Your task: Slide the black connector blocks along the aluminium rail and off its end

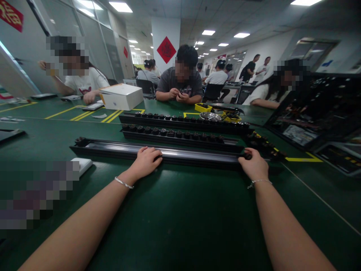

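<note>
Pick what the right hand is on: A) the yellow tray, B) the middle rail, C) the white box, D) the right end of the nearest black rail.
D: the right hand rests on the right end of the nearest black rail, while the left hand lies near its middle.

A green table [175, 218] carries three long black rails; the nearest rail [169, 153] lies empty. Beyond it lie two socket-filled rails [180, 134], then a white box [122, 96] and yellow tray [203, 107]
</note>
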Motion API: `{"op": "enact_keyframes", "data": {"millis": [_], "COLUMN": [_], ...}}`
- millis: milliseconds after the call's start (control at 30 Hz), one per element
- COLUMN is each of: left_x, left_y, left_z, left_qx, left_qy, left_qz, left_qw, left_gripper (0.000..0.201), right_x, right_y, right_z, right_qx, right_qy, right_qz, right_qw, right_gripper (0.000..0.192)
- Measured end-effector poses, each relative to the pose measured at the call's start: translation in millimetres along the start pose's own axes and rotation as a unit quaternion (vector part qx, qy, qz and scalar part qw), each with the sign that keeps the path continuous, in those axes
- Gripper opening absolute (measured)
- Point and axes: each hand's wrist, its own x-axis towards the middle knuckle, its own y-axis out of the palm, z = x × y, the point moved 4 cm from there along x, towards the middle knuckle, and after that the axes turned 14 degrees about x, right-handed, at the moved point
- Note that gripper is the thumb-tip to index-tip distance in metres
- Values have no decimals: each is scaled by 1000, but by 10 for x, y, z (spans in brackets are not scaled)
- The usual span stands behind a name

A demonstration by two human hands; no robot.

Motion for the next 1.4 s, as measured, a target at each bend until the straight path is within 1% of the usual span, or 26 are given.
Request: {"op": "enact_keyframes", "data": {"millis": [200, 367, 633, 867, 1033, 1133, 1267, 1400], "left_x": [3, 3, 3, 3, 4, 7, 8, 4], "left_y": [14, 18, 41, 30, 13, 3, -6, -2], "left_z": [8, 10, 27, 19, 8, -3, -7, 1], "left_qx": [3, 4, 6, 4, 6, 5, 2, 4], "left_qy": [-1, 0, 4, 4, 2, 1, -2, -2], "left_qz": [-4, -6, -10, -9, -4, 6, 8, 4], "left_qw": [1000, 1000, 1000, 1000, 1000, 1000, 1000, 1000], "left_gripper": [21, 21, 21, 21, 20, 20, 20, 21], "right_x": [22, 45, 40, 38, 45, 60, 74, 69], "right_y": [-4, -25, -41, -87, -102, -120, -130, -131], "right_z": [-53, -111, -109, -135, -157, -191, -207, -197], "right_qx": [-38, -50, -50, -49, -53, -38, -38, -32], "right_qy": [7, 14, 36, 47, 42, 56, 72, 66], "right_qz": [-24, -47, -35, -53, -64, -73, -68, -73], "right_qw": [999, 998, 997, 996, 996, 995, 994, 995], "right_gripper": [47, 47, 50, 51, 45, 43, 45, 44]}}
